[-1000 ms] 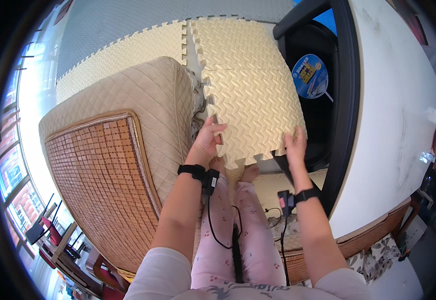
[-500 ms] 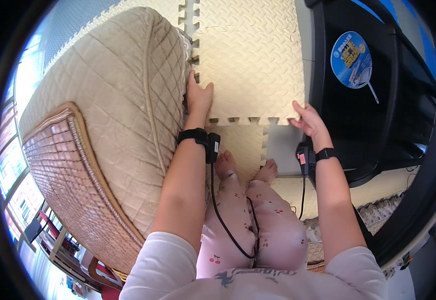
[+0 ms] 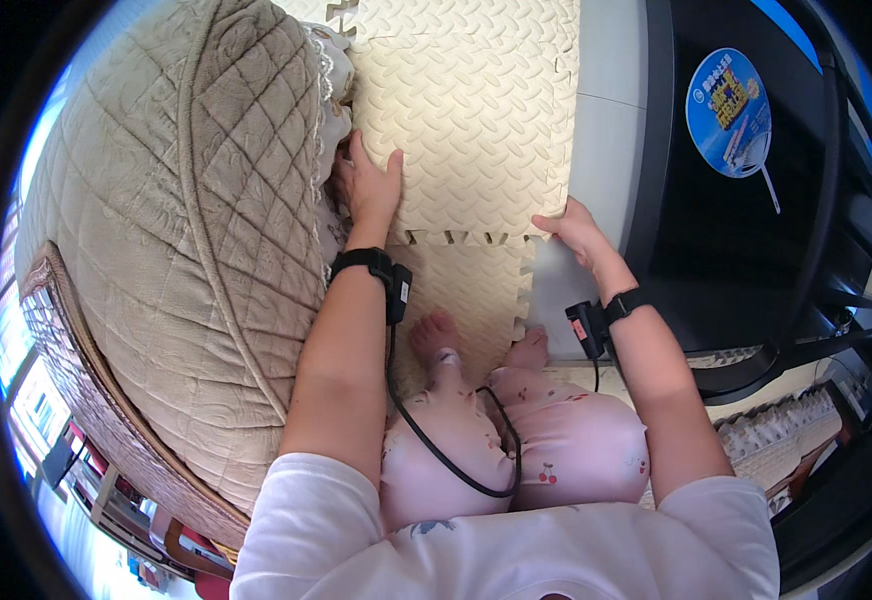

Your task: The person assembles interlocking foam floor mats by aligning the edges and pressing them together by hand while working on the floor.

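A cream foam floor mat tile (image 3: 466, 130) with toothed edges lies in front of me, its near edge overlying another cream mat (image 3: 456, 275). My left hand (image 3: 368, 190) is at its left edge, beside the quilted beige bed cover (image 3: 246, 170). The thumb and fingers of that hand are spread, with some fingertips hidden by the cover's side. At the tile's near right corner, my right hand (image 3: 581, 232) pinches the edge, thumb on top and the other fingers at the side, partly hidden. Each wrist wears a black strap with a small cabled box.
On the right stands a black treadmill-like machine (image 3: 676, 260) with a round blue fan (image 3: 729, 112) lying on it. Grey floor (image 3: 606, 130) shows between mat and machine. A woven brown mat (image 3: 86, 370) covers part of the bed. My bare feet (image 3: 436, 335) are just below the tile.
The foam tile has shifted left toward the bed, and the strip of grey floor beside the machine is wider. My right hand has moved left with the tile's corner. The view has shifted too.
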The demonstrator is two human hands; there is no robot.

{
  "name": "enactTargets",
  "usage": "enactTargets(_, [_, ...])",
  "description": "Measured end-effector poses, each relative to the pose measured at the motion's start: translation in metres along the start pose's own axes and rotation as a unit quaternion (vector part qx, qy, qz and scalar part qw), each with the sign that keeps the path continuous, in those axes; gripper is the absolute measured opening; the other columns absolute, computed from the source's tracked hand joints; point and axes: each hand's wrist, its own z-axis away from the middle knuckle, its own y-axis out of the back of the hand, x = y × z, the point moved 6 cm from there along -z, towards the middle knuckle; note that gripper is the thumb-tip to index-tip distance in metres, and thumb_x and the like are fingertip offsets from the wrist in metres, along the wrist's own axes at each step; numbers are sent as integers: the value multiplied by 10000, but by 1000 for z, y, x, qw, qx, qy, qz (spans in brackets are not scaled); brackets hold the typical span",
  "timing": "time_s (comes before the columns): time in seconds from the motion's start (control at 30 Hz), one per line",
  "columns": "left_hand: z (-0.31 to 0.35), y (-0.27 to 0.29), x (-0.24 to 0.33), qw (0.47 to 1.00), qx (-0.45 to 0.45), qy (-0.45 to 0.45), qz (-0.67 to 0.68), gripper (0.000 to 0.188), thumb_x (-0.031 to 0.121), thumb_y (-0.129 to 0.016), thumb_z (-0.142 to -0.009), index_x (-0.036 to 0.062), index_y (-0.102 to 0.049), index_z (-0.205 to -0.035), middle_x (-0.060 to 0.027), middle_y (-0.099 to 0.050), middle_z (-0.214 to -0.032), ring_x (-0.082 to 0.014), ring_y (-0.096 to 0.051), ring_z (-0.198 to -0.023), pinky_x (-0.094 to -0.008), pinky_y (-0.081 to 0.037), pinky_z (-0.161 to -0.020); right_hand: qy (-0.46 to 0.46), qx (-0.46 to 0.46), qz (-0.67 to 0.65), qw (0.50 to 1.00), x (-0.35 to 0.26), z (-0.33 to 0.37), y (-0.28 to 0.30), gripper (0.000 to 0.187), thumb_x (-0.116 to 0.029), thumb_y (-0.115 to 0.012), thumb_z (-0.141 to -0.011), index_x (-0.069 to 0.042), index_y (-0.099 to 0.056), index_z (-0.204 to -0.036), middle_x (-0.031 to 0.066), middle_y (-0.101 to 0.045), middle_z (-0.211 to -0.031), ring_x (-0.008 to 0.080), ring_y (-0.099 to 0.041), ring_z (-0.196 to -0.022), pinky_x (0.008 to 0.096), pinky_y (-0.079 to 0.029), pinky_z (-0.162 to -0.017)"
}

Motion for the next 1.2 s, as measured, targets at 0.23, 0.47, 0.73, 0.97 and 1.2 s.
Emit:
enactTargets(0.23, [-2,-4,-13,998,-60,-31,19,812,417,-669,-667,199,-252,-1329,-249,-159,-1356,-373,-174,-1260,-422,-210,-1014,19,-73,47,996,0,-13,-10,484,-74,-642,-736,15,-458,-1175,118,-540,-1131,197,-512,-1011,290,-380,-879])
enactTargets(0.47, [0,-1,6,998,-53,-21,29,835,337,-701,-644,169,-252,-1327,-213,-355,-1278,-346,-325,-1193,-386,-292,-976,1,-54,280,958,1,-24,4,360,-138,-681,-692,29,-590,-997,129,-622,-955,205,-581,-865,298,-437,-781])
enactTargets(0.73, [-3,2,10,994,-88,-55,27,852,319,-708,-630,162,-248,-1329,-194,-345,-1298,-318,-329,-1198,-384,-292,-976,42,-25,135,990,-10,-27,18,345,-115,-701,-655,16,-612,-961,123,-636,-891,207,-605,-772,292,-461,-699])
enactTargets(0.97, [-10,-2,12,994,-111,0,-2,900,225,-765,-565,168,-254,-1304,-177,-397,-1242,-316,-368,-1157,-386,-316,-955,-6,-30,214,976,-3,-36,34,268,-150,-707,-677,4,-603,-870,53,-580,-675,123,-506,-519,259,-412,-463])
enactTargets(1.2, [-23,4,33,974,-215,71,31,919,128,-748,-547,81,-204,-1286,-208,-446,-1190,-303,-451,-1094,-356,-385,-898,-12,-88,255,963,-13,-32,34,266,-190,-710,-684,-8,-590,-837,36,-550,-632,103,-489,-501,247,-398,-429])
